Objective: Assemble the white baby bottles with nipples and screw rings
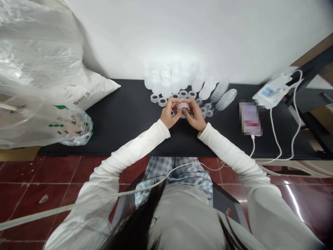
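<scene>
A round white plastic ring cap [183, 106] is held between my two hands above the black table. My left hand [170, 113] pinches it from the left, and my right hand [194, 115] grips its other side, thumbs in front and fingers behind. Just beyond my fingers lie several similar ring caps [154, 98]. Behind those, translucent white bottles [166, 86] stand grouped against the wall. To the right of my hands are small clear funnel-like pieces [208, 113] and nested stacks of clear cups [227, 99] lying on their sides. My hands partly cover some ring caps.
On the left, large plastic bags [73, 125] and a white sack [91, 88] bulge over the black table [122, 114]. A phone [251, 118] on a cable lies at right, near a white power strip [273, 89]. A white cord [145, 187] crosses my lap.
</scene>
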`<state>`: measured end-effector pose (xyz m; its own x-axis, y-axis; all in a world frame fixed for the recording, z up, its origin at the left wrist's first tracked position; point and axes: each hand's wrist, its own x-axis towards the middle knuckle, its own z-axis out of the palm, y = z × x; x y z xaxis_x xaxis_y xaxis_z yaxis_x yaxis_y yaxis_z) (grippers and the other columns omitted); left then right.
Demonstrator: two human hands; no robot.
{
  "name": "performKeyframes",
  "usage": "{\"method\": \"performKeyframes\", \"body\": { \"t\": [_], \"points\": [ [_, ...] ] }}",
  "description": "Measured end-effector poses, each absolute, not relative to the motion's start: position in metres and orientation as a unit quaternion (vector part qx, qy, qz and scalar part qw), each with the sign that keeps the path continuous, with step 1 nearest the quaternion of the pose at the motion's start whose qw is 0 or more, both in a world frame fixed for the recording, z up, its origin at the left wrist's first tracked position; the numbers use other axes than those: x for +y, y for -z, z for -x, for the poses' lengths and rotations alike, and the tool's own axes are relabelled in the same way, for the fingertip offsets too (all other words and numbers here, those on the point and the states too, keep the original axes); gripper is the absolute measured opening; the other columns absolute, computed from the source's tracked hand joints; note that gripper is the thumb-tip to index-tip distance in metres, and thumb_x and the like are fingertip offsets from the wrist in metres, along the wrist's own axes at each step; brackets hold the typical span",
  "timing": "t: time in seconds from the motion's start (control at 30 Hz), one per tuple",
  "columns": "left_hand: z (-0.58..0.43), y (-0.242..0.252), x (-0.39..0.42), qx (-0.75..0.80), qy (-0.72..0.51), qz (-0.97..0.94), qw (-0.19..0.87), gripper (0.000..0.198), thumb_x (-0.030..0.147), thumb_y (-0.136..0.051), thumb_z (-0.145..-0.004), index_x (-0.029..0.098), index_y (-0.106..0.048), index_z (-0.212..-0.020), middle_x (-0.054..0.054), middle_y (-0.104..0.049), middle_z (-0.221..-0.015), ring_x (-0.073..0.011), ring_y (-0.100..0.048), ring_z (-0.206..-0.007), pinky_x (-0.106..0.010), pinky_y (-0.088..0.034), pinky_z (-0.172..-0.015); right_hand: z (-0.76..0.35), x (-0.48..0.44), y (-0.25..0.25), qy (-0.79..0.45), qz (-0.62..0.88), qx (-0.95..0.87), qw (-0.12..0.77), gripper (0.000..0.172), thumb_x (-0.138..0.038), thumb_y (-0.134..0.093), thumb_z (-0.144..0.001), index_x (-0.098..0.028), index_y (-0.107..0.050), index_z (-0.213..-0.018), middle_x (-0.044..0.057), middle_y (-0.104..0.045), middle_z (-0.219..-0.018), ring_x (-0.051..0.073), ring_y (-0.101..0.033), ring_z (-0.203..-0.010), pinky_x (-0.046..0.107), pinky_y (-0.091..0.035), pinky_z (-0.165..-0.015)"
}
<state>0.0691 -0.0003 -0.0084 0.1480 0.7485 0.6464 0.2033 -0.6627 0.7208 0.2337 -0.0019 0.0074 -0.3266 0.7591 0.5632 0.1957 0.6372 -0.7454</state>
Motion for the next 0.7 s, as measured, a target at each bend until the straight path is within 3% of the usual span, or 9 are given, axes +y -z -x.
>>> {"method": "performKeyframes", "body": {
  "t": [0.13,0.43,0.7],
  "points": [
    [-0.0701,0.0086,-0.0019,0.357,-0.563,-0.709,0.23,0.042,0.065,-0.051,-0.096,0.025,-0.045,-0.108,0.002,-0.063,-0.084,-0.0091,-0.052,-0.06,-0.026,-0.046,-0.06,-0.231,-0.0051,-0.0101,-0.294,0.318,-0.752,0.498,0.036,-0.054,-0.053,-0.099,-0.027,-0.057,-0.122,0.008,-0.069,-0.114,0.022,-0.069,-0.095,0.04,-0.059,-0.081],
    [-0.0731,0.0107,-0.0055,0.369,-0.56,-0.683,0.288,0.042,0.066,-0.054,-0.094,0.025,-0.047,-0.102,0.006,-0.064,-0.067,-0.0086,-0.049,-0.047,-0.025,-0.045,-0.05,-0.2263,-0.0096,-0.0076,-0.331,0.366,-0.709,0.505,0.033,-0.057,-0.053,-0.099,-0.026,-0.06,-0.109,0.002,-0.072,-0.092,0.015,-0.061,-0.066,0.033,-0.053,-0.062],
    [-0.0738,0.0106,-0.006,0.37,-0.552,-0.652,0.364,0.043,0.066,-0.053,-0.094,0.025,-0.045,-0.106,0.001,-0.073,-0.081,-0.01,-0.065,-0.057,-0.024,-0.053,-0.056,-0.2257,-0.0115,-0.0126,-0.309,0.344,-0.725,0.51,0.034,-0.053,-0.047,-0.102,-0.024,-0.06,-0.114,0.004,-0.073,-0.099,0.016,-0.068,-0.079,0.032,-0.056,-0.069]
  ]
}}
